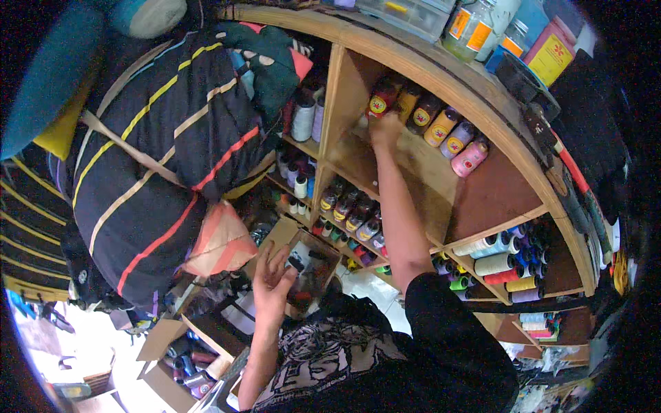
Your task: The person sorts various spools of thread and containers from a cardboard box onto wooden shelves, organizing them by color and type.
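Observation:
My right arm reaches up into a wooden shelf compartment. There, my right hand (387, 128) is at the lower end of a dark red thread cone (381, 100), its fingers closed round it and partly hidden. That cone stands at the left end of a row. Beside it come a mustard thread cone (407, 102), a dark brown thread cone (425, 113), an orange thread cone (441, 126), a lavender thread cone (456, 140) and a pink thread cone (470, 158). Lower and to the left, my left hand (274, 281) hangs in the air with its fingers apart, holding nothing.
A big striped dark cloth bundle (158, 158) bulges at the left. Dark thread cones (354, 215) fill the compartment below, and spools (499, 265) lie stacked at the right. Jars (470, 31) stand on the shelf top. An open cardboard box (165, 385) sits at the lower left.

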Demonstrator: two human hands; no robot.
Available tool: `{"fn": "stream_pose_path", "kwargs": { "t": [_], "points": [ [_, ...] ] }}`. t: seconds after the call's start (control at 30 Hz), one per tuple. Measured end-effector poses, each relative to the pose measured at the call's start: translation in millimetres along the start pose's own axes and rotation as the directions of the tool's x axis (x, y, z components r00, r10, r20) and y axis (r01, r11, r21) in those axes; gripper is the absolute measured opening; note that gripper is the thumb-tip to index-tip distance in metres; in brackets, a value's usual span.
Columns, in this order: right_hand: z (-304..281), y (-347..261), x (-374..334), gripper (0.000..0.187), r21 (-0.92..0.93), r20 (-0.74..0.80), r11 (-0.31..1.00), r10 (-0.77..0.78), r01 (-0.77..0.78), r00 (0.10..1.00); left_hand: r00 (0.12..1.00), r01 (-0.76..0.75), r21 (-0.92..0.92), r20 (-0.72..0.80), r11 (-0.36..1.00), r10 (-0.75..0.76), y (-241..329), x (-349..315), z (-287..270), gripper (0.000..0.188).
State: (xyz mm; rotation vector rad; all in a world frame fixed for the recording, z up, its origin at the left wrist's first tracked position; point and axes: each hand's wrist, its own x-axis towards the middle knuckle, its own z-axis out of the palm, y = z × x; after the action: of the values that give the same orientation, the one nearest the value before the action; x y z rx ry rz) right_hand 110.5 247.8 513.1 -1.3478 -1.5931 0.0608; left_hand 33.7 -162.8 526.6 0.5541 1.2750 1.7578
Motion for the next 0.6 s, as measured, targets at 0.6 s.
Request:
{"fn": "stream_pose_path", "kwargs": {
  "t": [0.6],
  "points": [
    [-118.0,-125.4,-290.6,0.036,0.05,0.799,0.927,-0.261,-0.372,-0.542,0.888,0.324,0.502,-0.454,0.801,-0.074,-35.1,-159.8,-217.7,0.019]
  ]
}}
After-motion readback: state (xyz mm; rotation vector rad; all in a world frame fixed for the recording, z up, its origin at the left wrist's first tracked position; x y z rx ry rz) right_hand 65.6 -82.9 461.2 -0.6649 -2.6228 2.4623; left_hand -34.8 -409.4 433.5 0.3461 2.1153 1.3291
